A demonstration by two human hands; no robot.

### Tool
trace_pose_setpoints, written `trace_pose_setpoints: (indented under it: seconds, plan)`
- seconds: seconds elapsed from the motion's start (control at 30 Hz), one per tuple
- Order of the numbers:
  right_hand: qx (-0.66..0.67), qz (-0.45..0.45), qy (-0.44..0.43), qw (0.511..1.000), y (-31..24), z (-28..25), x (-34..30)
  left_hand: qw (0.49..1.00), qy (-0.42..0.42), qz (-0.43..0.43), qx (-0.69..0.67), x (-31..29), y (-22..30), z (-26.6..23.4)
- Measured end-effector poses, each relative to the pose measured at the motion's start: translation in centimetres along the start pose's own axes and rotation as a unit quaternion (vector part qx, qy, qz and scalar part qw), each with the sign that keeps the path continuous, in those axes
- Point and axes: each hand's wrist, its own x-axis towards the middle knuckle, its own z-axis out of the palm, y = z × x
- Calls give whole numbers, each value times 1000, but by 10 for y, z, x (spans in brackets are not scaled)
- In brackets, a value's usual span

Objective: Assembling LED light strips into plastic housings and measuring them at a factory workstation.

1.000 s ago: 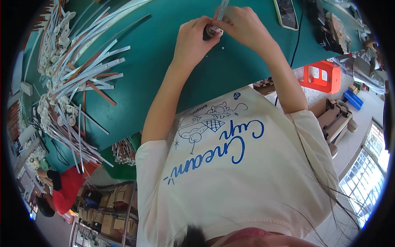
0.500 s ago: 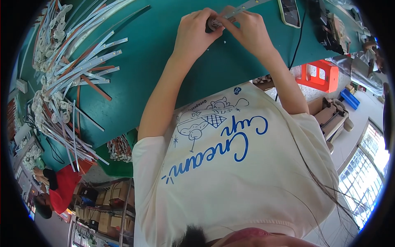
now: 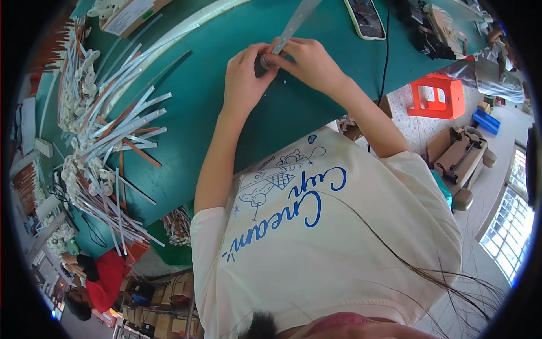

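Note:
Over the green table (image 3: 192, 90), my left hand (image 3: 244, 76) is curled around a small dark round piece (image 3: 261, 65), mostly hidden by the fingers. My right hand (image 3: 313, 63) pinches the lower end of a white LED strip (image 3: 294, 24) against that piece, with thumb and fingertips pressed together. From there the strip rises past the top edge of the picture. Both hands meet at the piece, almost touching. A few tiny white crumbs lie on the table just below them.
At the left lies a heap of white and brown strips (image 3: 127, 133) with white discs. A phone (image 3: 367, 20) and a black cable (image 3: 386, 56) are to the right. Beyond the table edge stands an orange stool (image 3: 437, 96). A person in red (image 3: 107, 279) sits at the lower left.
The head view has shifted, so hands and table things sit farther left. The LED strip now stands steeper, having leaned right before. Both hands keep their hold and sit slightly closer to me.

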Motion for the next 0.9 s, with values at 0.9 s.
trace_pose_setpoints:
  seconds: [0.9]
  plan:
    - [208, 71, 18, 975, 13, 0, 1, 998, 2, -62, -19, 8, -1, -11]
